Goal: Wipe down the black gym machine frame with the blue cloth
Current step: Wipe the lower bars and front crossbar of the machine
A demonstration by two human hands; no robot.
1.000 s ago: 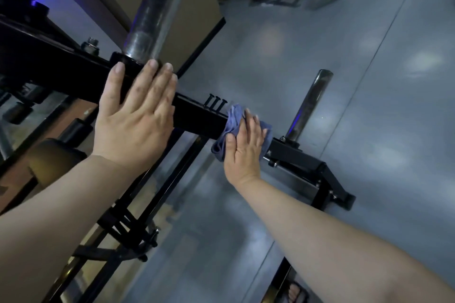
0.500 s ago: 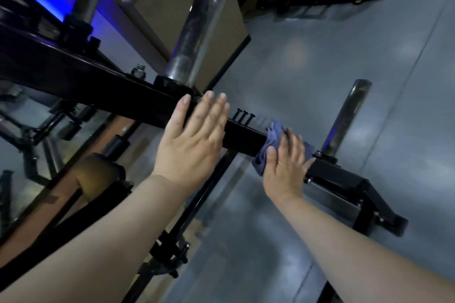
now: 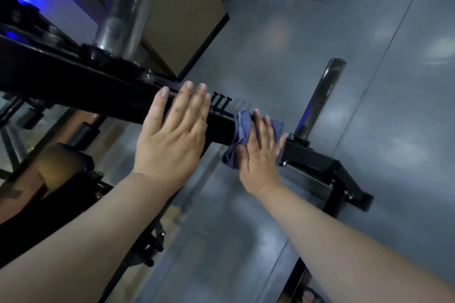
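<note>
Grey floor [image 3: 384, 110] lies open past cloth [image 3: 242, 128] on frame [image 3: 98, 91].

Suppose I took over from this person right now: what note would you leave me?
Left hand: open, lying flat on the black frame beam, next to three small pegs.
Right hand: fingers straight, pressing the blue cloth against the beam, between the pegs and the short steel post.
Done: wiping is under way at that spot. The picture does not show which stretches are already clean.
Left: probably the rest of the beam toward the big steel post, and the foot beyond the short post.
</note>
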